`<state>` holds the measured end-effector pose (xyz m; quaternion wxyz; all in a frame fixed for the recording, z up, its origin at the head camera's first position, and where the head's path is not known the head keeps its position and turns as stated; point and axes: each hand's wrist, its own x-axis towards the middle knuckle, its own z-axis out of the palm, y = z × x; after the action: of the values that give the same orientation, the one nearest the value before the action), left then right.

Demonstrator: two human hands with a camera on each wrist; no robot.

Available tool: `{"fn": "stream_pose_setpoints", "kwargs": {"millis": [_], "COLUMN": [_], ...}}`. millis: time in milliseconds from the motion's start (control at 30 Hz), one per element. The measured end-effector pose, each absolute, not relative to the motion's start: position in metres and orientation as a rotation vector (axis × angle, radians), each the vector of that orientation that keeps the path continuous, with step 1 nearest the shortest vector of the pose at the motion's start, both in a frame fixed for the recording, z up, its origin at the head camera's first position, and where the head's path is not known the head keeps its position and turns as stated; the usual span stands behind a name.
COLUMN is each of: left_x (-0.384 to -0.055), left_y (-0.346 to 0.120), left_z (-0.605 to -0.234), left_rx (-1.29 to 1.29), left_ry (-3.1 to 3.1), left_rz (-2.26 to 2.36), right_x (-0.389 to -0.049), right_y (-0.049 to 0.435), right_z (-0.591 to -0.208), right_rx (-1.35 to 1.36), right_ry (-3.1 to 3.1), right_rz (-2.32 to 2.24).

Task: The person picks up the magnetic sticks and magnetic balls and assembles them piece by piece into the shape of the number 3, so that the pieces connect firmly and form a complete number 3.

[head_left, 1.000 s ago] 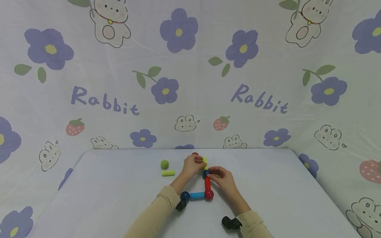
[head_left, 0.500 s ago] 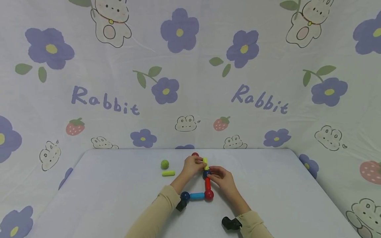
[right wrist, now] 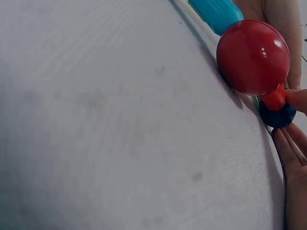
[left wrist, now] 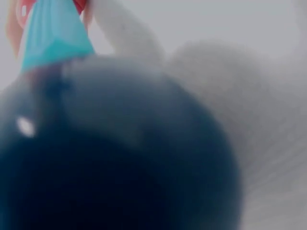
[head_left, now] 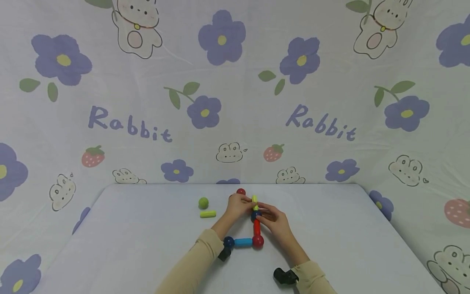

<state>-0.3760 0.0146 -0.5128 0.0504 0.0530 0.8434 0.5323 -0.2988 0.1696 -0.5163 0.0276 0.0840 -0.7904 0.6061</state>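
Observation:
In the head view my left hand pinches a yellow-green rod that stands at the far side of a dark blue ball. My right hand grips that ball between thumb and fingers. From the ball a red rod runs toward me to a red ball. A light blue rod joins this to another dark blue ball beside the left wrist. That ball fills much of the left wrist view. In the right wrist view the red ball hides part of the red rod.
On the white table, left of the hands, lie a green ball and a loose yellow-green rod. Another red ball sits just behind the left hand. A printed cloth hangs behind the table.
The yellow-green rod and the dark blue ball have shifted slightly to the right. The left fingers moved a little along with them; the right hand has barely moved.

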Motion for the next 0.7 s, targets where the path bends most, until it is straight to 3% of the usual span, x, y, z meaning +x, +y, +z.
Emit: {"fn": "stream_pose_setpoints", "kwargs": {"millis": [533,700], "left_x": [-0.368,-0.370], "left_y": [0.007,0.000], "left_z": [-0.511,-0.509], "left_rx": [0.252,0.352], "left_ry": [2.612,2.959], "left_rz": [1.698,1.544], "right_x": [-0.300,-0.311], "right_y": [0.169,0.173], "right_z": [-0.521,-0.538], "right_rx": [0.287,0.269], "right_ry": [-2.444,-2.420], "right_rz": [1.841,1.838]}}
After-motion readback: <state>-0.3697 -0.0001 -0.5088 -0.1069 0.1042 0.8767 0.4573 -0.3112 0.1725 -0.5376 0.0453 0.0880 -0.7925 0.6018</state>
